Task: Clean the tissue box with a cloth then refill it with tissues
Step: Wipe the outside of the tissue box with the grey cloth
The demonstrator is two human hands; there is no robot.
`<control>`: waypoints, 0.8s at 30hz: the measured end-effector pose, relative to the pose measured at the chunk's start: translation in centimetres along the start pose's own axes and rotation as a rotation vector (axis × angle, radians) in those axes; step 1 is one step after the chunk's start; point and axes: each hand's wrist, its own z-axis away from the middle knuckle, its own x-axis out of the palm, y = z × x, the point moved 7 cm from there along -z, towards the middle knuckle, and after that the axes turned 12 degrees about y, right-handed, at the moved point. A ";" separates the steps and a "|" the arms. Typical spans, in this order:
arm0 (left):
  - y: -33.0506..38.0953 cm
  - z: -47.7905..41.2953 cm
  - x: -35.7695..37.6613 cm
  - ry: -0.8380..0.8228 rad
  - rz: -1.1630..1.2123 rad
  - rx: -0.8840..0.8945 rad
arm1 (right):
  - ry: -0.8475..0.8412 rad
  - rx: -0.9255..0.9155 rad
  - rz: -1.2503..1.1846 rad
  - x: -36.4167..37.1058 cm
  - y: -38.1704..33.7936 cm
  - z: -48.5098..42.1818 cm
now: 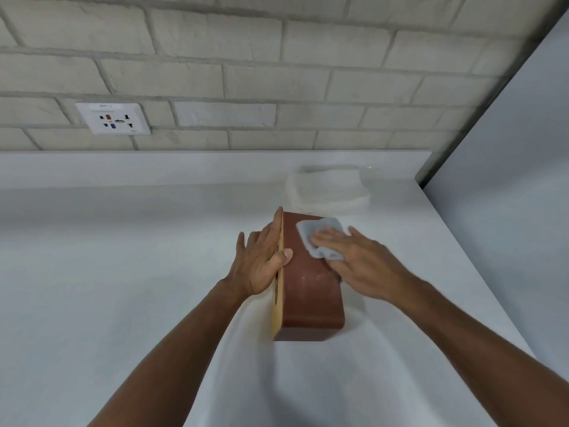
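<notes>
A brown tissue box (308, 300) stands on its side on the white counter, its light wooden lid face turned left. My left hand (261, 260) lies against that lid face with straight fingers, the thumb hooked over the brown upper side. My right hand (357, 260) presses a pale grey cloth (320, 235) flat onto the far part of the brown upper side. Behind the box sits a stack of white tissues (329, 189).
The white counter (123, 272) ends at a raised back ledge under a pale brick wall with a socket plate (113, 118). A white panel (508, 180) borders the counter's right edge.
</notes>
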 end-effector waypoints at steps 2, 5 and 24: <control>0.2 0.0 0.1 0.000 0.007 -0.001 | 0.030 0.088 0.071 -0.9 1.4 -1.1; 0.0 -0.1 0.3 0.005 0.019 0.005 | 0.059 0.034 0.054 -0.2 -1.7 -2.6; 1.7 2.2 -1.8 -0.066 0.132 0.171 | 0.027 0.140 0.035 -0.4 0.7 0.1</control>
